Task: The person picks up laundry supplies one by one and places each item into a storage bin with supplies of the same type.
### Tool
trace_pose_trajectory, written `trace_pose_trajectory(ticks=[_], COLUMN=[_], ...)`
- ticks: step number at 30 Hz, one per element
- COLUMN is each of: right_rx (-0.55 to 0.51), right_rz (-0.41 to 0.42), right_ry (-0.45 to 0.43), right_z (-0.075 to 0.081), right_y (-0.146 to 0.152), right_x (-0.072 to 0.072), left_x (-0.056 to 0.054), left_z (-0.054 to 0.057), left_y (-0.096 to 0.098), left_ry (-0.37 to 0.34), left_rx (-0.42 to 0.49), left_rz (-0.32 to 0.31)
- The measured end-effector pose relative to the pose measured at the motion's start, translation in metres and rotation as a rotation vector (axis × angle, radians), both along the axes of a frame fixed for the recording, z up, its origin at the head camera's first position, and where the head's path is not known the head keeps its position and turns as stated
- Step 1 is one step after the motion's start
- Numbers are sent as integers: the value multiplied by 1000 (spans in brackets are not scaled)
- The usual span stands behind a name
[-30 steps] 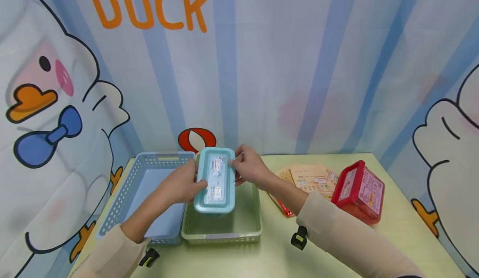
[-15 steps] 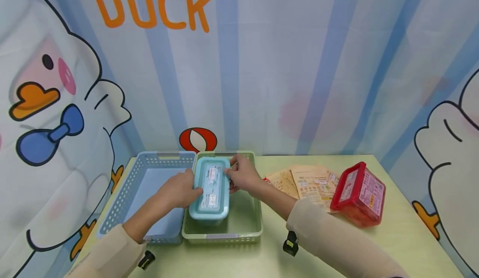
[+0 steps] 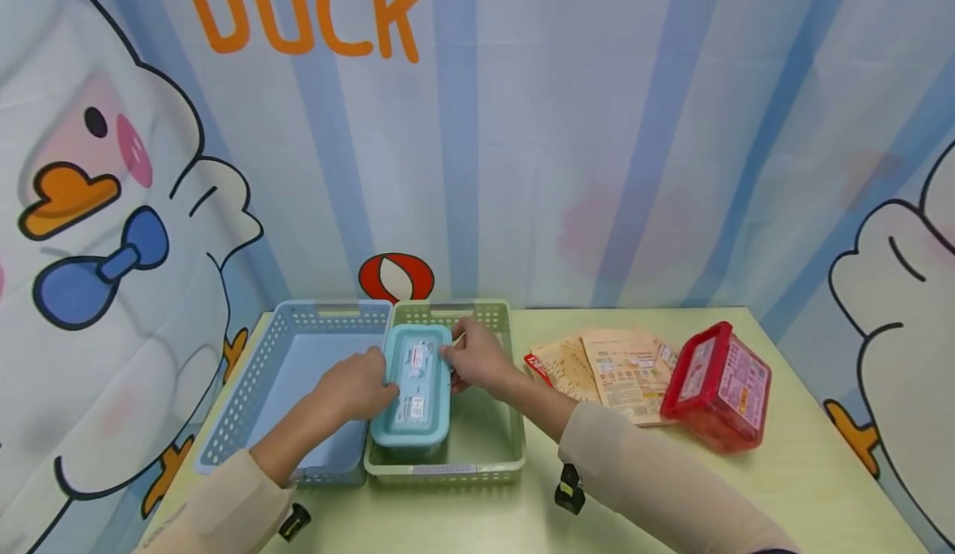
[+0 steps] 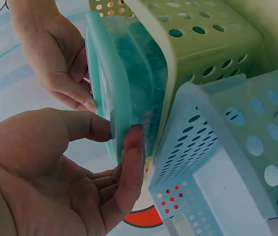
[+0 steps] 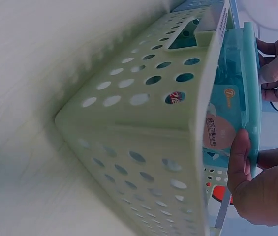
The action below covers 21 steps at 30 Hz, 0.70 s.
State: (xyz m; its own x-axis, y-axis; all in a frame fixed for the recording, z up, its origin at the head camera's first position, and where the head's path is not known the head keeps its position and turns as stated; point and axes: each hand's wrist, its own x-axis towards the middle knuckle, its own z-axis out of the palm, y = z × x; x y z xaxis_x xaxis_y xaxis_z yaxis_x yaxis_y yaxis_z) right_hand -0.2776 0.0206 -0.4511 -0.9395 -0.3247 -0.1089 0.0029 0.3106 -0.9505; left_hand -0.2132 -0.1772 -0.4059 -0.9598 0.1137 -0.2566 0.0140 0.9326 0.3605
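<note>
A teal lidded plastic box [image 3: 410, 392] with printed labels on its lid is held between both hands, partly down inside the green basket [image 3: 485, 425] on its left side. My left hand [image 3: 356, 384] pinches the left edge, thumb on the lid and fingers against the side wall [image 4: 55, 162]. On the opposite edge, my right hand [image 3: 477, 355] grips the rim near the far end between thumb and fingers. In the right wrist view, the box's lower body [image 5: 222, 113] dips behind the basket's rim while the lid stays above it.
A blue basket [image 3: 298, 371] stands against the green one's left side. To the right lie flat beige packets [image 3: 627, 371] and a red plastic tub [image 3: 719, 388] tipped on its side. A striped duck-print curtain [image 3: 537, 123] rises behind the table [image 3: 418, 521].
Both hands have lowered the teal box into the green basket, moving it down and slightly left. As the right arm shifted left, more of the beige packets came into view.
</note>
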Motion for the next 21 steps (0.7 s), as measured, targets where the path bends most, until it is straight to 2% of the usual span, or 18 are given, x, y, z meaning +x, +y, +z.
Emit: trace_pose_trajectory(ticks=[11, 17, 21], right_rx=[42, 83, 103], right_rz=[4, 34, 68], right_ry=[1, -6, 18], right_z=[-1, -4, -6], right_y=[-3, 0, 2], right_x=[-1, -6, -7], left_x=[-3, -8, -10], left_z=[-4, -4, -5], left_y=[-1, 0, 2], left_ry=[-53, -129, -144], left_rx=[-9, -20, -21], left_rz=[1, -34, -50])
